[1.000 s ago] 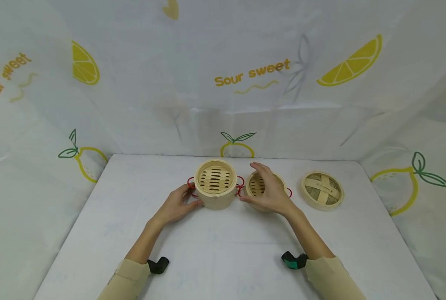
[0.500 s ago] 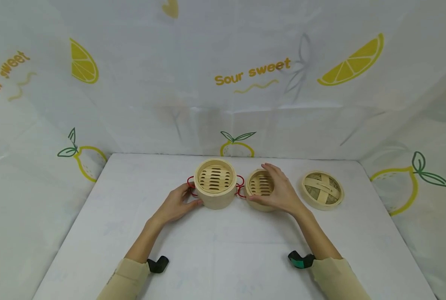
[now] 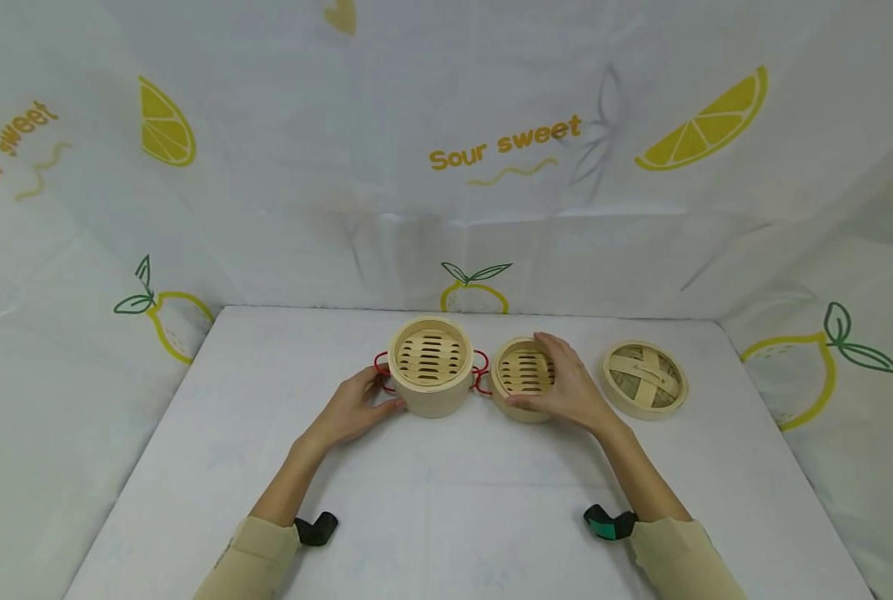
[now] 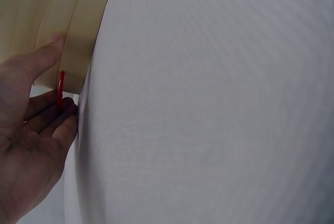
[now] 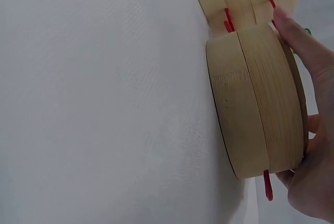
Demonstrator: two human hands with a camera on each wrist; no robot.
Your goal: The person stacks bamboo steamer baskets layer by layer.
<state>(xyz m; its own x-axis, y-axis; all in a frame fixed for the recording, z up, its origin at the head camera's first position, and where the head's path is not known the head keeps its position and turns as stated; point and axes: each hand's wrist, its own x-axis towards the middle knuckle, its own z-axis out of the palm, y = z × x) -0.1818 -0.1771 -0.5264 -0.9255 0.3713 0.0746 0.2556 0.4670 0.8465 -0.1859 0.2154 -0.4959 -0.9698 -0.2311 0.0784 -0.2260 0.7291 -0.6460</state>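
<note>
On the white table [image 3: 446, 500], near the middle and a little toward its far edge, stand two bamboo steamer baskets side by side. The taller steamer basket [image 3: 429, 367] sits to the left, with slatted floor showing and red wire handles [image 3: 381, 371] at its sides. The left hand [image 3: 352, 410] rests against its left wall — thumb pressed to the near side of the bamboo, fingers curled about the red handle; the left wrist view shows the thumb [image 4: 44, 57] laid along the wall and the fingers [image 4: 55, 117] closing round the red wire [image 4: 61, 89].

Just to the right, nearly touching the taller one's red handle, is the lower steamer basket [image 3: 523, 372]. The right hand [image 3: 566, 385] wraps it from its right side, thumb on the near wall, fingers curved over the far rim. In the right wrist view the fingers [image 5: 300, 41] press the rim while the palm cups the wall, a red handle [image 5: 267, 185] poking out beside the palm.

Farther right, toward the table's right edge and apart from both baskets, lies a woven bamboo lid [image 3: 644, 379], flat on the cloth. Both forearms wear beige sleeves [image 3: 254, 558] with dark straps at the wrists. Behind the table hangs a white backdrop [image 3: 506, 150] printed with lemons and "Sour sweet".
</note>
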